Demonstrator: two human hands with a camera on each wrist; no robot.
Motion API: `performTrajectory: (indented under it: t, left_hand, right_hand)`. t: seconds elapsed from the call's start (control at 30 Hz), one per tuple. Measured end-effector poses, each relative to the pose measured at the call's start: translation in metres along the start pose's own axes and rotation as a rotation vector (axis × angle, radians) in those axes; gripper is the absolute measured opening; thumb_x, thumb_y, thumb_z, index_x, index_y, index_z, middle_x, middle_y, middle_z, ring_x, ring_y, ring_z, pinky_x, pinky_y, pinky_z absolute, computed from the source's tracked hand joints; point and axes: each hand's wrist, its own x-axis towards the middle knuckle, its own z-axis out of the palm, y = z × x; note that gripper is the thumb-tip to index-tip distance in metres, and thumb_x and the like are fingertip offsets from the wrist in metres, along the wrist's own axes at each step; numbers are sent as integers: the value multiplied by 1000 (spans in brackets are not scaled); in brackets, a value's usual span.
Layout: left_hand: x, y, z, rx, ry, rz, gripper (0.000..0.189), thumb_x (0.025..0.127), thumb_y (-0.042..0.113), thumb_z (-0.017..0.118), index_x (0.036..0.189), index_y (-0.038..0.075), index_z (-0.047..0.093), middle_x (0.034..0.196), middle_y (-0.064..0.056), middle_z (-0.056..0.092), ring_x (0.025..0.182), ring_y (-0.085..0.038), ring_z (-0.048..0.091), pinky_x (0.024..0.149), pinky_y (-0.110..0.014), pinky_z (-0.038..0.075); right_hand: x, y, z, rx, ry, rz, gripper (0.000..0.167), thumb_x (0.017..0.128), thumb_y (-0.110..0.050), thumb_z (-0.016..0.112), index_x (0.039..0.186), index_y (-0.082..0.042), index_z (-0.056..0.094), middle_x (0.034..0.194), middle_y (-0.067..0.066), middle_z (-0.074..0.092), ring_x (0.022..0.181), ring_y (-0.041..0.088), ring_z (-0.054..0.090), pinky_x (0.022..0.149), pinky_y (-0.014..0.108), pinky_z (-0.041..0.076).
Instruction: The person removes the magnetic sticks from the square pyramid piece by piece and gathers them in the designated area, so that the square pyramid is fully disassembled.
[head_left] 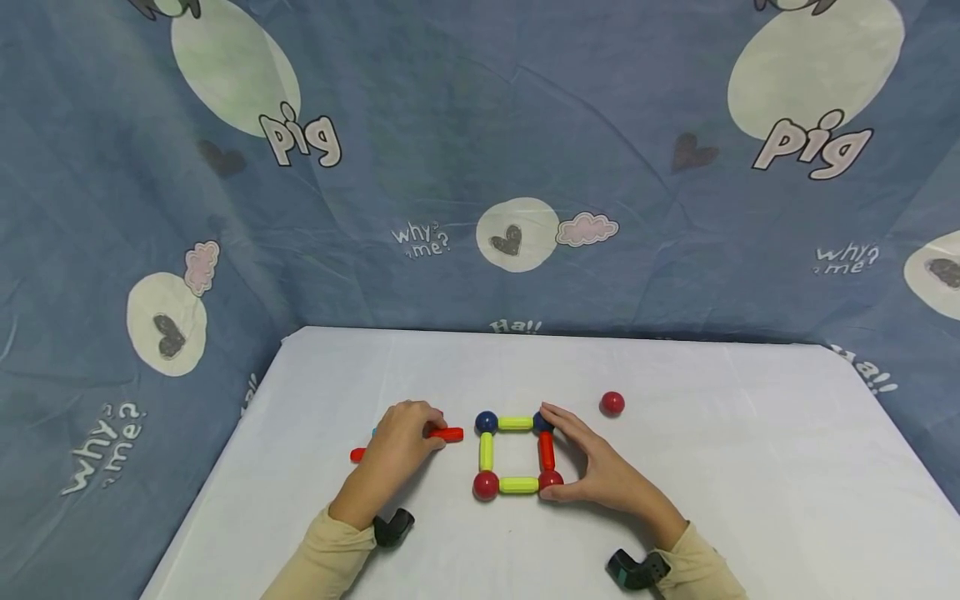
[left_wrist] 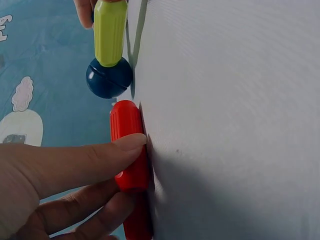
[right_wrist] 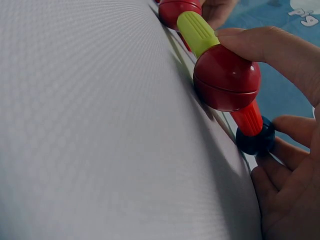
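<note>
My left hand pinches a red rod between thumb and fingers, close to the table, left of a flat square of building rods and balls. The square has yellow-green rods on three sides and a red rod on the right. Blue balls form its far corners and red balls its near ones. My right hand grips the right side, thumb on the near red ball, fingers at the far blue ball. In the left wrist view, the held rod's tip lies just short of a blue ball.
A loose red ball lies beyond the right hand. Another red rod and a bit of blue show from behind the left hand, mostly hidden. White cloth covers the table; a patterned blue curtain hangs behind.
</note>
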Motion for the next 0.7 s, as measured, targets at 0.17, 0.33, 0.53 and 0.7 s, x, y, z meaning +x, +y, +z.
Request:
performTrajectory:
  t: [0.17,0.33,0.53,0.7]
  left_hand:
    - [1,-1,1,21,-7,-10,22,72,5,92,90,12,82,94,-3,78,90,-22,66,83,-40,52]
    - [1,-1,2,23,-4,-4,23,72,5,93,90,12,82,88,-1,76,86,-20,64,82,-38,50]
    - [1,-1,2,20,-14,-5,23,72,3,92,91,12,82,86,0,74,82,-18,60,77,-36,49]
    - [1,-2,3,26,-11,6,22,73,2,91,90,12,81,84,0,74,81,-17,60,77,-36,48]
  right_hand:
    - [0,1,0,8,0,-9,103,75,-40,92,160,-18,39,170,4,31,157,34,28,120,65,28]
    - [-1,1,0,15,1,-13,103,75,-40,92,160,-17,39,170,4,31,157,34,28,120,65,27]
    - [0,0,0,11,-4,-11,103,75,-40,92,160,-18,39,170,5,31,157,34,28,120,64,28]
    - [0,1,0,12,-5,-17,103,75,-40,92,160,-18,39,170,6,31,157,34,28,120,64,28]
